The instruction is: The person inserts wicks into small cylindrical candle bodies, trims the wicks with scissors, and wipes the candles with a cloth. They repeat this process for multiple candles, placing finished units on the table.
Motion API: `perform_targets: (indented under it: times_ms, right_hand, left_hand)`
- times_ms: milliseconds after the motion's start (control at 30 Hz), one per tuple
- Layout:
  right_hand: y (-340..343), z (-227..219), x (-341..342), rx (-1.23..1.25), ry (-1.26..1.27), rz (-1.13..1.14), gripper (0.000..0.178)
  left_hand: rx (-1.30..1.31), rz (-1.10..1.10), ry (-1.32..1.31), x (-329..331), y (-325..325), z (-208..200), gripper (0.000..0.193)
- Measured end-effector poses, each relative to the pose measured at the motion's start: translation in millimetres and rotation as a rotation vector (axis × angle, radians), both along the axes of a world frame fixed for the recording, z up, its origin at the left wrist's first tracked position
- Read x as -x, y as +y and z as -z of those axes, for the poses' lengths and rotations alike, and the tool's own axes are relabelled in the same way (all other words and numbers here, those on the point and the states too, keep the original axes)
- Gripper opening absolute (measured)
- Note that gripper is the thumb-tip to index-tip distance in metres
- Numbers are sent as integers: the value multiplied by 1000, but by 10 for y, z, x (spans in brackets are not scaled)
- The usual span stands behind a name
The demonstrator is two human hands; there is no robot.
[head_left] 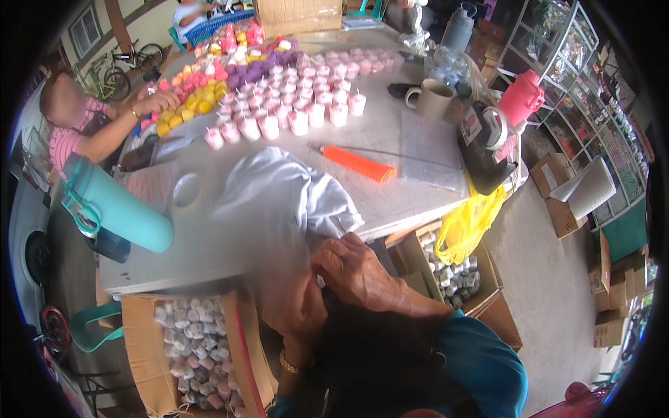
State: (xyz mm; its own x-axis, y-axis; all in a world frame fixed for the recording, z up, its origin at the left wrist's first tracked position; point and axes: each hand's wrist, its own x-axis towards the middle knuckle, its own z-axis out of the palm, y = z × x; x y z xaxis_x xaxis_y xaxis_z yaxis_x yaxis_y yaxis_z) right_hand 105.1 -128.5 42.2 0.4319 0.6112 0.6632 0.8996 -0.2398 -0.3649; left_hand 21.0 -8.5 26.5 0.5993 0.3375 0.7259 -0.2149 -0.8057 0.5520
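My left hand [296, 306] and my right hand [359, 275] are close together at the table's near edge, fingers curled inward. Whatever is between the fingers is hidden, and a smeared patch of the picture blurs part of the left hand. Just beyond them a shiny pale grey cloth [279, 188] lies crumpled on the table [390, 209], its near end reaching my right fingers. Farther off stand rows of small pink-and-white candles [300, 122] with wicks showing. An orange ribbed piece [359, 164] lies right of the cloth, beside a thin dark rod.
A box [143, 348] of small grey and pink pieces stands below left; another box [491, 279] is below right, near a yellow bag [474, 223]. A teal bottle [122, 202], a mug [430, 97] and a dark jug [481, 146] stand around. Another person [87, 125] reaches toward coloured pieces.
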Motion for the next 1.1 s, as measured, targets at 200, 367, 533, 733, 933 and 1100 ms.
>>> perform_targets:
  times_ms: [200, 367, 533, 733, 933, 1100]
  right_hand:
    - [32, 20, 9, -77, -13, 51, 23]
    - [74, 29, 15, -125, -85, 56, 28]
    - [109, 70, 58, -210, -154, 65, 36]
    - [150, 77, 112, -195, -132, 74, 37]
    - [97, 52, 106, -171, -124, 64, 36]
    - [50, 35, 81, -183, -142, 53, 33]
  left_hand:
    - [-81, -78, -8, -62, -47, -1, 14]
    - [6, -46, 41, -67, -13, -33, 13]
    - [431, 58, 15, -61, -2, 5, 8]
    - [705, 106, 110, -15, 21, 0, 9]
    - [676, 159, 56, 11, -14, -44, 6]
    - [519, 217, 103, 43, 25, -94, 8]
